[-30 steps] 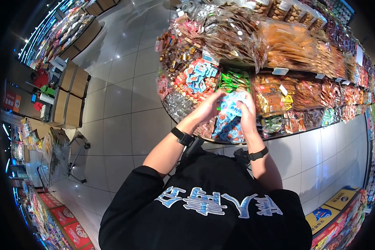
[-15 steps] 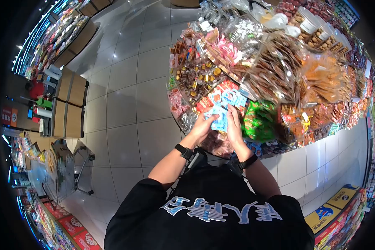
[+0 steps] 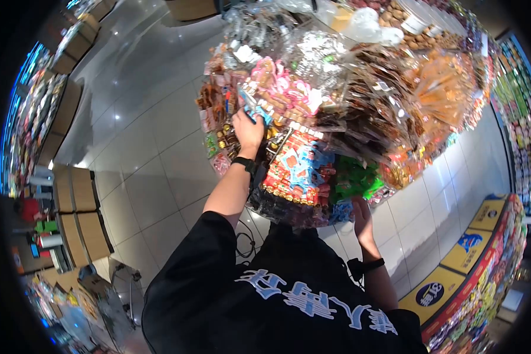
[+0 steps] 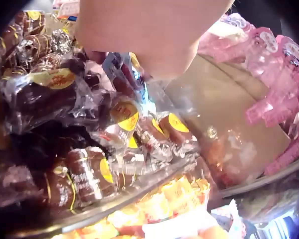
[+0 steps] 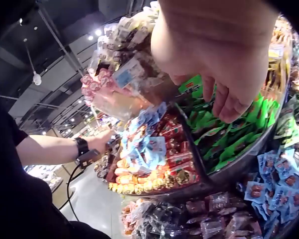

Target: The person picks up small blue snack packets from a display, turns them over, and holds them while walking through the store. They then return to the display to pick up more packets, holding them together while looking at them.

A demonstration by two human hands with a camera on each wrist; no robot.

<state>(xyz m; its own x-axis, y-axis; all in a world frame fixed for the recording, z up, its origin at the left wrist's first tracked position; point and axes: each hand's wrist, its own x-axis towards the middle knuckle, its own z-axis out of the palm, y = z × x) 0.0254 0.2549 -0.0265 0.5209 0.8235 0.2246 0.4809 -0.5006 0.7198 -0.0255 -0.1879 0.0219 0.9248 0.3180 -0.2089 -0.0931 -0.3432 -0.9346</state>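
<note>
My left hand [image 3: 249, 131] reaches over the brown wrapped candies [image 4: 87, 172] at the far left of the display. A blue packet [image 3: 257, 114] shows at its fingers, which curl round it; in the left wrist view the hand's back hides most of the grip. The right hand [image 5: 214, 64] hangs over the green packets [image 5: 234, 134] with loosely bent fingers and nothing seen in them. Between the hands, blue packets [image 5: 152, 149] lie on red and gold wrapped candies [image 5: 177, 159].
Pink packages [image 4: 279, 74] stand beside a bare brown compartment [image 4: 224, 109]. Dark bagged snacks [image 3: 366, 100] and orange bagged snacks [image 3: 445, 88] pile up at the back. A divider rim [image 4: 134, 191] runs between bins. Tiled floor [image 3: 153, 130] borders the display at left.
Both hands were together on blue packets; now they are apart. The left has moved forward and left over the brown candies, the right has drawn back near the green packets. The view has turned.
</note>
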